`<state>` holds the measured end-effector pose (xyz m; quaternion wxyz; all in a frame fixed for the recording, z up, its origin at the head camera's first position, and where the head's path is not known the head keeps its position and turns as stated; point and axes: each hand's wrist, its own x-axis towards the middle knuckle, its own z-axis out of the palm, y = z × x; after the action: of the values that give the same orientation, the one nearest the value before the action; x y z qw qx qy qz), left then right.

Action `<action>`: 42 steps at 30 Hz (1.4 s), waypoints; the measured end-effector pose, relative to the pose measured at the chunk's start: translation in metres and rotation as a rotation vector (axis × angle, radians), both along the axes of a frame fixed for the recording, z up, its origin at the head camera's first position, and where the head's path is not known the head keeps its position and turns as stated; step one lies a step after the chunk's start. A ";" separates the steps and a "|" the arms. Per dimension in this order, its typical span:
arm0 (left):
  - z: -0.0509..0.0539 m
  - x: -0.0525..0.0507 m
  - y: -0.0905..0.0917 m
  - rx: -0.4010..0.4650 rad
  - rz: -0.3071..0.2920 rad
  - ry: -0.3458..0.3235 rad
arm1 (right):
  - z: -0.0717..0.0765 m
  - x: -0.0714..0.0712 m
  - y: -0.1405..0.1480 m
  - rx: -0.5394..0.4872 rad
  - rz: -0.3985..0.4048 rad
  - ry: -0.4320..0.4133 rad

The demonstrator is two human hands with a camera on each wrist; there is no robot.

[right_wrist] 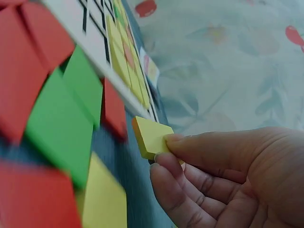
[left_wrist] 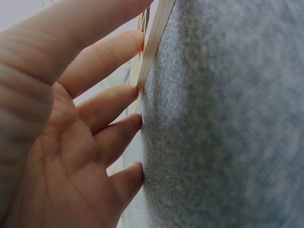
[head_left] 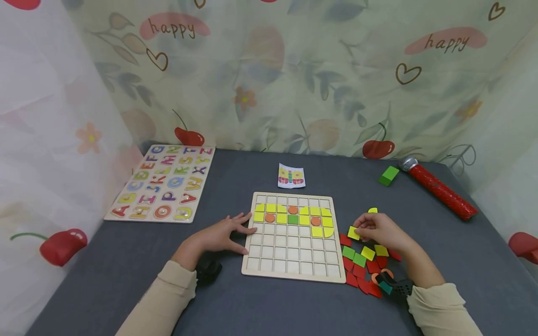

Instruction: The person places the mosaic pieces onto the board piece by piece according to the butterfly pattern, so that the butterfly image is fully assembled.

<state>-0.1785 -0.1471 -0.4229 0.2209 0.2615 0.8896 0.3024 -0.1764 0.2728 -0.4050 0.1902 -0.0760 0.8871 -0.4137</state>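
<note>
A wooden grid board (head_left: 294,275) lies mid-table, its upper rows partly filled with yellow tiles, orange round pieces and one green tile (head_left: 293,219). My left hand (head_left: 218,235) rests at the board's left edge with fingers spread; in the left wrist view its fingertips touch the wooden rim (left_wrist: 154,42) and the cloth. Just right of the board, my right hand (head_left: 384,231) pinches a yellow square tile (right_wrist: 154,137) between thumb and fingers, raised over the loose pieces. Beneath and beside that hand lie loose red tiles (head_left: 352,279), green tiles (head_left: 348,252) and yellow tiles (head_left: 367,253).
A small picture card (head_left: 291,176) with a butterfly pattern lies behind the board. The alphabet board (head_left: 161,186) is at the back left. A green block (head_left: 388,176) and a red microphone (head_left: 439,189) lie at the back right, before the patterned curtain (head_left: 269,93).
</note>
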 end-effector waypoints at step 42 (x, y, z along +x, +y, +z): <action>0.001 0.001 0.000 -0.008 0.009 0.007 | -0.015 -0.027 -0.099 0.036 0.205 0.212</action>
<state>-0.1779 -0.1473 -0.4218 0.2175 0.2579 0.8926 0.2990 -0.2038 0.1733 -0.4199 0.1378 -0.2059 0.8971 -0.3658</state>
